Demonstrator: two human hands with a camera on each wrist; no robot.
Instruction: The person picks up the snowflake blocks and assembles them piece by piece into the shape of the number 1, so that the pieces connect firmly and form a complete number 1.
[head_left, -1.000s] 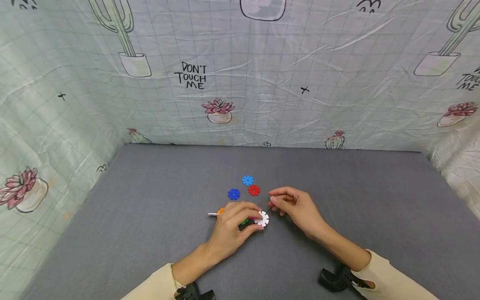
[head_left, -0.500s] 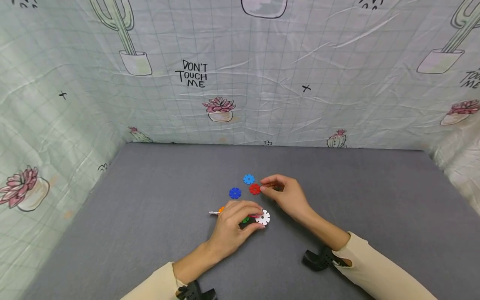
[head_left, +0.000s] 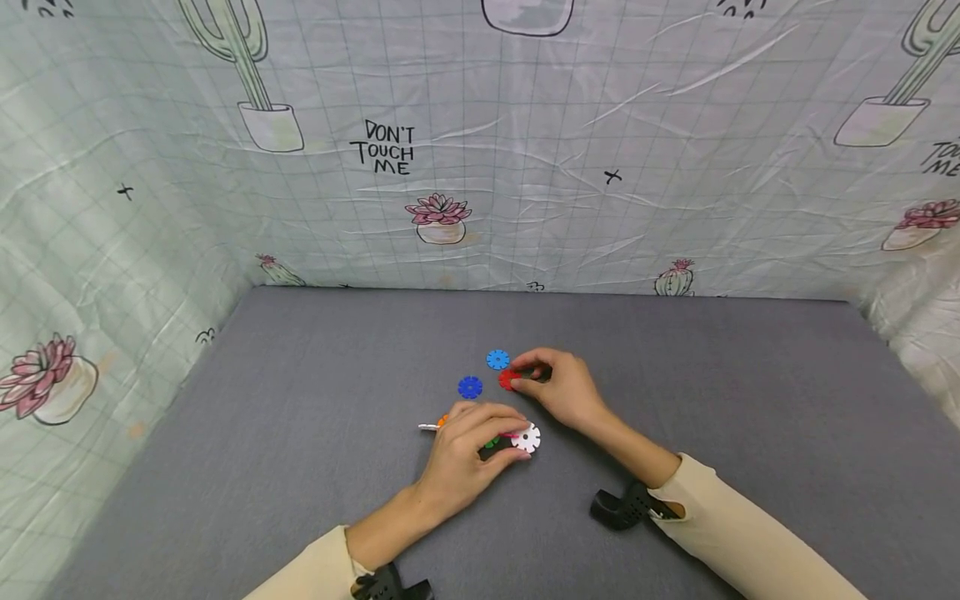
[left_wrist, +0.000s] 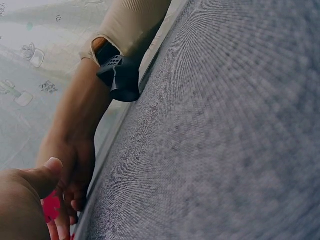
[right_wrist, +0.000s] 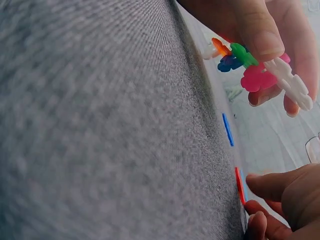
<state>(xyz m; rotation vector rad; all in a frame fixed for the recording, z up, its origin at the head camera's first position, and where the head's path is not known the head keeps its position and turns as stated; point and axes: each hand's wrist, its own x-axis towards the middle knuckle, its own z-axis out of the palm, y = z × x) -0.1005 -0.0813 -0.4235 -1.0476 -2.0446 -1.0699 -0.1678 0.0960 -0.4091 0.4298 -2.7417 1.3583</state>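
My left hand (head_left: 468, 450) holds a chain of interlocked, notched plastic discs low over the table. A white disc (head_left: 527, 437) forms the chain's right end, joined to a pink disc (right_wrist: 257, 77). A green disc (right_wrist: 243, 55), a dark blue disc (right_wrist: 230, 63) and an orange disc (right_wrist: 220, 47) follow. In the head view the left fingers cover most of the chain. My right hand (head_left: 562, 387) is at a loose red disc (head_left: 507, 380) lying flat. Its thumb and index finger are spread over the disc's right side; the right wrist view shows the thumb slightly above it.
A light blue disc (head_left: 498, 359) lies just behind the red one, and a dark blue loose disc (head_left: 470, 387) lies to its left. The grey table (head_left: 337, 358) ends at a patterned cloth backdrop (head_left: 525, 208). Each wrist wears a black camera (head_left: 618, 508).
My right hand has moved left and away from me, from beside the chain to the red disc. The left hand keeps its hold on the chain with hardly any motion.
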